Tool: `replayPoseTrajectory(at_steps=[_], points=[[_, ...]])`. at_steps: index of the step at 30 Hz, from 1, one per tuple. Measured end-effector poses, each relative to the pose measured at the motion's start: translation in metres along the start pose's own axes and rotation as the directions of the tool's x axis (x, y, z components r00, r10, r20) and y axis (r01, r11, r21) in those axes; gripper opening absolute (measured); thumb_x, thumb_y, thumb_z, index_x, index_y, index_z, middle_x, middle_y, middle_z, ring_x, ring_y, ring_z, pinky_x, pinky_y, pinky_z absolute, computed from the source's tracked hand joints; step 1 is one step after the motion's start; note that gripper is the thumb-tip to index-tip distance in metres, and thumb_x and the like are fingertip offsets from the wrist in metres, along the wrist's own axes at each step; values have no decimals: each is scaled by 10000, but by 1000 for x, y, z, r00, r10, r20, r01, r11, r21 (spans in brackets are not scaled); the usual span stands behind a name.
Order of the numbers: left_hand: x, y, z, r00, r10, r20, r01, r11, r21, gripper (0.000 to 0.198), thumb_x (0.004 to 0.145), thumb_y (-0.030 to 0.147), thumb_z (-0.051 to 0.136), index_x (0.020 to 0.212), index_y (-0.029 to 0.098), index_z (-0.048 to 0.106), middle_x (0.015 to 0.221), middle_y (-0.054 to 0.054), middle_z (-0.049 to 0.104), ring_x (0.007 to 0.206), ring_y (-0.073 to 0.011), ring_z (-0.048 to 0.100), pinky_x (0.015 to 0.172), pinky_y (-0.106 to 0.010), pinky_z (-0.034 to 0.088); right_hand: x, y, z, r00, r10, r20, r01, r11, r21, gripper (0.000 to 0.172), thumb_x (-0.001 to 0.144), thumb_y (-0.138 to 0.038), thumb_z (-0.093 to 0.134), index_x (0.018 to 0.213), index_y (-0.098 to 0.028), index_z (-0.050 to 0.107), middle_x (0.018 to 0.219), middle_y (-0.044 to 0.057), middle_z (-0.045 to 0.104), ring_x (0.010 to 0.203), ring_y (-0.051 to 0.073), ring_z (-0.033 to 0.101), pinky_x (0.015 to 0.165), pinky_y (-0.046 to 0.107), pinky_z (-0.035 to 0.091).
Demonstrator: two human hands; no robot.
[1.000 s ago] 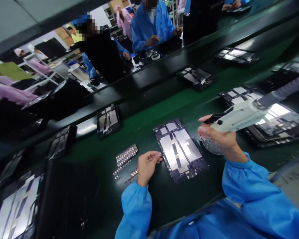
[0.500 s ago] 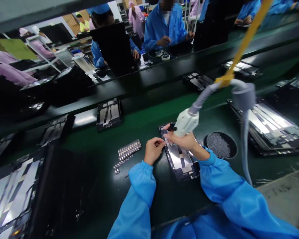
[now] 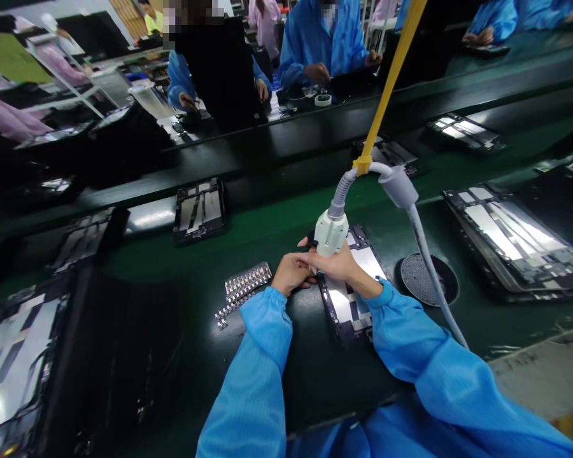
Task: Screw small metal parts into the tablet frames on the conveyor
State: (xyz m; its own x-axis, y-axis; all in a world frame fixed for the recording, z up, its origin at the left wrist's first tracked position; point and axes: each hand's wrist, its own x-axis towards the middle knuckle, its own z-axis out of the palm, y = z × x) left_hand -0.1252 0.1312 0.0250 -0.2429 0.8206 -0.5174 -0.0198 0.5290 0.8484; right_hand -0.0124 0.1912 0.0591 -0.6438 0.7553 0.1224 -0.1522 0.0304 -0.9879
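Observation:
My right hand (image 3: 341, 264) is wrapped round a white electric screwdriver (image 3: 331, 230), whose corrugated cable end points up and hangs from a yellow strap (image 3: 386, 89). My left hand (image 3: 290, 273) has its fingers curled together by the screwdriver's lower end, touching the right fingertips. Whatever the left fingers hold is hidden. Under and beside my right hand lies an opened tablet (image 3: 340, 299) with silver plates and a black frame; the hand and forearm cover part of it. The screwdriver's tip is out of sight behind the fingers.
To the right sits a round black dish (image 3: 451, 286) full of tiny metal pieces. A sheet of small parts (image 3: 248, 281) lies left of my hands. More opened tablets (image 3: 200, 210) rest around the green bench, some stacked (image 3: 510, 235). Co-workers in blue (image 3: 305, 44) sit opposite.
My right hand and the screwdriver have moved left, off the tablet's top edge and up to my left hand. The strap and cable have swung left. The view has shifted slightly.

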Motion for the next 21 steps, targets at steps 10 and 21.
replayPoseTrajectory(at_steps=[10,21], points=[[1,-3,2,999,36,-6,-36,999,-15,81,666,109,711,718,112,650,551,-1,648,452,-81,612,388,-117,433,-1,-2,3,1000,9,-11,-9,999,-53,255,647,-305,721,849,-167,648,511,-41,548,470,116,526,512,268,477],[-99,-15,-83,921,206,-330,-136,966,222,144,695,251,717,802,153,720,750,-40,719,710,-162,668,677,-263,522,-10,1,8,997,-71,12,72,992,-107,154,684,-251,689,789,-173,609,558,-15,583,527,131,578,493,257,477]])
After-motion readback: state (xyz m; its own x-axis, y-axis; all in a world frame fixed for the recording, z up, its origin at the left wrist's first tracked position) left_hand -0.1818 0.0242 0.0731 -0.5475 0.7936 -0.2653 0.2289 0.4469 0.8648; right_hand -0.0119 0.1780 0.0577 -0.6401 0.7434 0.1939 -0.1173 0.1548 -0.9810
